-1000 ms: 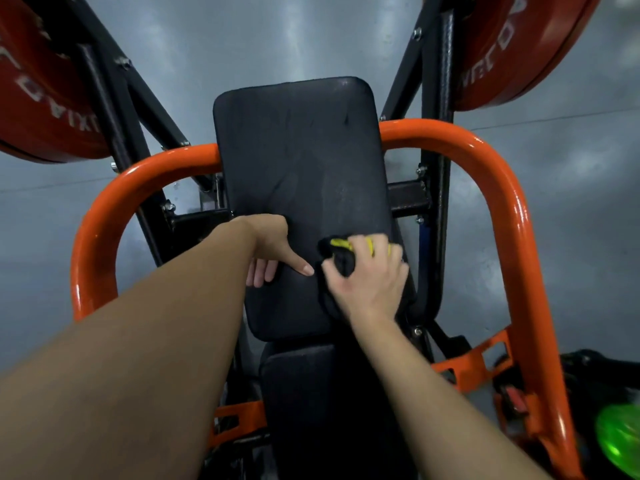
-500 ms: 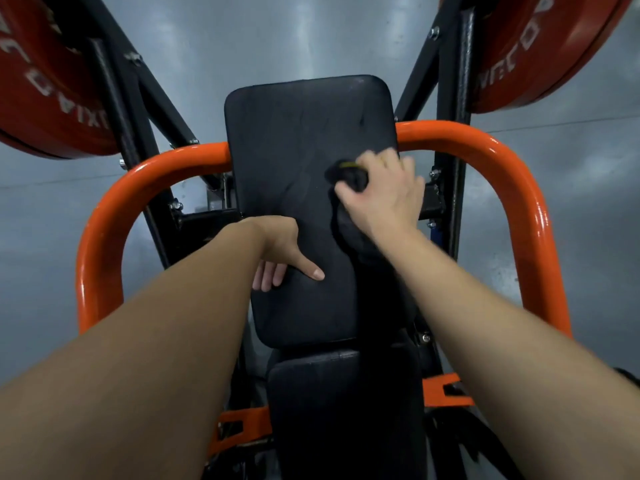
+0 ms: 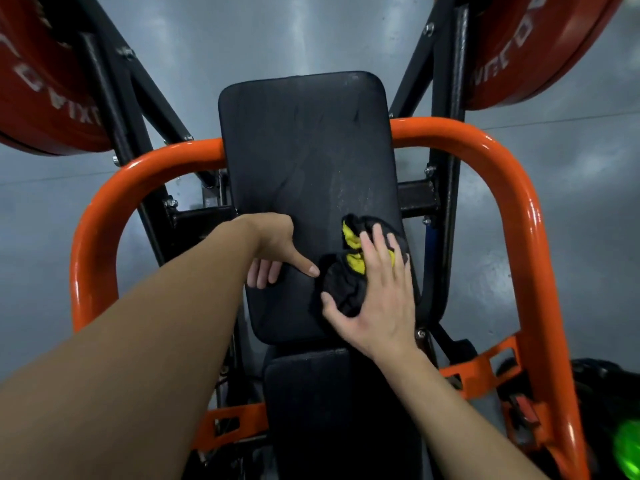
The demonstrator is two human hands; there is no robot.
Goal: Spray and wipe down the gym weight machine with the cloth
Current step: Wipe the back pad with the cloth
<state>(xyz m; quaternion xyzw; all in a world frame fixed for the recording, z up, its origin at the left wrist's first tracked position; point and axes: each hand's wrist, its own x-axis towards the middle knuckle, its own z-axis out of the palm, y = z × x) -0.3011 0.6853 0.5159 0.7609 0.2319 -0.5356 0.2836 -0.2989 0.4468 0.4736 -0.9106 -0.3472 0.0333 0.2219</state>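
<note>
The weight machine's black back pad (image 3: 304, 161) stands upright in the middle of the view, with a black seat pad (image 3: 311, 403) below it. A crumpled black cloth with yellow patches (image 3: 346, 282) lies on the pad's lower right part. My right hand (image 3: 377, 299) presses the cloth against the pad with spread fingers, thumb out to the left. My left hand (image 3: 273, 251) grips the pad's left edge, its fingers wrapped behind the edge and the thumb lying on the pad's front.
An orange tubular frame (image 3: 498, 161) arches around the pad on both sides. Red weight plates hang at the top left (image 3: 45, 84) and top right (image 3: 526, 46) on black uprights. A green object (image 3: 627, 448) shows at the bottom right. Grey floor lies behind.
My right hand has slid the cloth from the pad's upper right down to its lower right, and its fingers are now spread. My left hand has stayed on the pad's left edge.
</note>
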